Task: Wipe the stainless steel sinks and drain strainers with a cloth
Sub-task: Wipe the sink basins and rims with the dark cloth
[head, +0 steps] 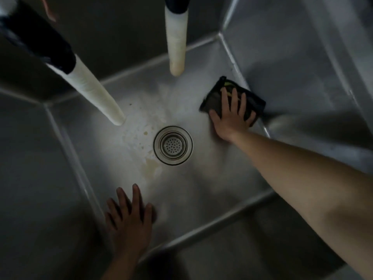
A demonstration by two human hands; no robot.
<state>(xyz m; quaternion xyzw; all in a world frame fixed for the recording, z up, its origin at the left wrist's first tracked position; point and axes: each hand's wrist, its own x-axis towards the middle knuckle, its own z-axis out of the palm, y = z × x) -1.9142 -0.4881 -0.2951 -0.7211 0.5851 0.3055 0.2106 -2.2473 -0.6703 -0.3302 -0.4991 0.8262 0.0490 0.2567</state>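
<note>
I look down into a deep stainless steel sink [201,188]. A round perforated drain strainer [173,145] sits in the middle of its floor. My right hand [232,116] presses flat, fingers spread, on a dark folded cloth [254,100] at the far right corner of the sink floor. My left hand [129,219] lies flat with straight fingers on the near left part of the floor and holds nothing. Pale, yellowish stains [145,136] spread on the floor just left of the strainer.
Two white hose spouts hang into the basin: one [90,91] slants in from the upper left with a dark sleeve, the other [176,43] hangs at the top middle. Steep steel walls [292,67] close the basin on all sides.
</note>
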